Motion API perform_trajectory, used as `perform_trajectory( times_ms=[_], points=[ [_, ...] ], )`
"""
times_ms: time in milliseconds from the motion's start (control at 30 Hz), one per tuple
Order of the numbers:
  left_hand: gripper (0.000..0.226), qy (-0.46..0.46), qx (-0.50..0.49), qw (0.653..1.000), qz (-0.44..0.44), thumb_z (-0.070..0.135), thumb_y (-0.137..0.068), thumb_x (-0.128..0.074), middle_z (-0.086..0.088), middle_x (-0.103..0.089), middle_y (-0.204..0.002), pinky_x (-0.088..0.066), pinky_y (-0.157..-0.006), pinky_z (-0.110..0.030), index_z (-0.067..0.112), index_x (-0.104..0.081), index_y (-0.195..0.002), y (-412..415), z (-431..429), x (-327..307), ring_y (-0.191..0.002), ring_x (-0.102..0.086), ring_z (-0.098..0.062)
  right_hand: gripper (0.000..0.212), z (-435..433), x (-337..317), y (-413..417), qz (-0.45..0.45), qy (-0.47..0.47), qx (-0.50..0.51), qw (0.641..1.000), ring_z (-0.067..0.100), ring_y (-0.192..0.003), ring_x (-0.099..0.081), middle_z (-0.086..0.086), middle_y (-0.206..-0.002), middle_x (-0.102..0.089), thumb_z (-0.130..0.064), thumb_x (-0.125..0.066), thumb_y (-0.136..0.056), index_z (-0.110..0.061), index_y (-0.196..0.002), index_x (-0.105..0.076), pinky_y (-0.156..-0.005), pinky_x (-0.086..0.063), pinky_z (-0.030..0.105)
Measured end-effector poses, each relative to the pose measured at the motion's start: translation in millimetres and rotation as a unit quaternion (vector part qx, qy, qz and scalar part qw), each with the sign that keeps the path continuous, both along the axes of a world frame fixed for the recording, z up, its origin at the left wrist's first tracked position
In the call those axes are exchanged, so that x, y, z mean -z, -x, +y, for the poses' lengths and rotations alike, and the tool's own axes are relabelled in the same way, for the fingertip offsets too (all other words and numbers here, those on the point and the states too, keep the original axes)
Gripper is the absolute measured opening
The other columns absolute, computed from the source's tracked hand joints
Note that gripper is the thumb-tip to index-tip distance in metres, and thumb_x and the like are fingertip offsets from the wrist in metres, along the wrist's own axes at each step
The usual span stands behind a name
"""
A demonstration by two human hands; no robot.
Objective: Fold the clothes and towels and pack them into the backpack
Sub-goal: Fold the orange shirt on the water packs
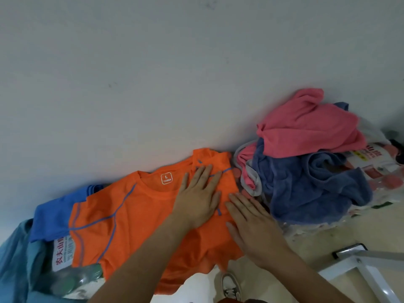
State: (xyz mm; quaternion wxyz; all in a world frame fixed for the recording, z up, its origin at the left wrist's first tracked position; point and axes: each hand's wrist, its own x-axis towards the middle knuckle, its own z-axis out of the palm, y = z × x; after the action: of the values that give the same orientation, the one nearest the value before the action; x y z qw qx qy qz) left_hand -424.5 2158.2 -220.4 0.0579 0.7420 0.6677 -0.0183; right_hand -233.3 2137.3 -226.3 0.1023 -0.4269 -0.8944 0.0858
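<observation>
An orange T-shirt (135, 224) with blue seams lies spread flat against the wall, its right sleeve folded inward. My left hand (197, 194) presses flat on that folded sleeve with straight fingers. Beside it, my right hand (251, 221) rests flat on the shirt's right edge. A blue shirt (54, 215) lies under the orange one at the left. At the right is a heap of a pink towel (306, 125) on top of a blue towel (312, 186). No backpack is in view.
Plastic-wrapped packs of water bottles (72, 278) lie under the clothes, and another pack (376, 165) sits under the towel heap. A light blue cloth (15, 265) is at the far left. A white metal frame (367, 265) and my shoe (229, 285) are on the floor.
</observation>
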Motion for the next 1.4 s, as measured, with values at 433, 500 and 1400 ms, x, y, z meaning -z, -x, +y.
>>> perform_trajectory(
  times_ms=[433, 500, 1400],
  points=[
    [0.036, -0.208, -0.244, 0.929, -0.183, 0.018, -0.081, -0.049, -0.006, -0.066, -0.113, -0.037, -0.094, -0.025, 0.013, -0.067, -0.111, 114.6, -87.5, -69.9, -0.105, -0.059, -0.026, 0.054, 6.9, -36.4, 49.4, 0.069, 0.012, 0.037, 0.997, 0.026, -0.126, -0.051, 0.011, -0.135, -0.055, -0.043, -0.034, -0.091, -0.011, -0.13, -0.055, -0.103, -0.039, 0.043],
    [0.035, -0.2, -0.304, 0.92, -0.143, 0.018, -0.079, -0.048, -0.01, -0.068, -0.107, -0.042, -0.088, -0.035, 0.011, -0.068, -0.107, 150.8, -109.3, -72.9, -0.1, -0.06, -0.031, 0.055, -2.9, -39.0, 73.0, 0.062, 0.007, 0.019, 0.998, 0.025, -0.129, -0.046, 0.01, -0.139, -0.052, -0.043, -0.035, -0.089, -0.013, -0.131, -0.053, -0.102, -0.039, 0.042],
    [0.027, -0.035, -0.3, 0.831, -0.467, 0.008, -0.08, -0.062, 0.003, -0.041, -0.052, -0.034, -0.048, -0.027, 0.019, -0.042, -0.066, 259.5, -127.6, -77.6, -0.046, -0.036, -0.012, 0.091, -133.2, -52.0, 274.3, 0.05, 0.11, 0.078, 0.99, 0.019, -0.122, -0.045, -0.004, -0.134, -0.046, -0.077, -0.042, -0.069, -0.027, -0.144, -0.033, -0.092, -0.041, 0.043]
  ],
)
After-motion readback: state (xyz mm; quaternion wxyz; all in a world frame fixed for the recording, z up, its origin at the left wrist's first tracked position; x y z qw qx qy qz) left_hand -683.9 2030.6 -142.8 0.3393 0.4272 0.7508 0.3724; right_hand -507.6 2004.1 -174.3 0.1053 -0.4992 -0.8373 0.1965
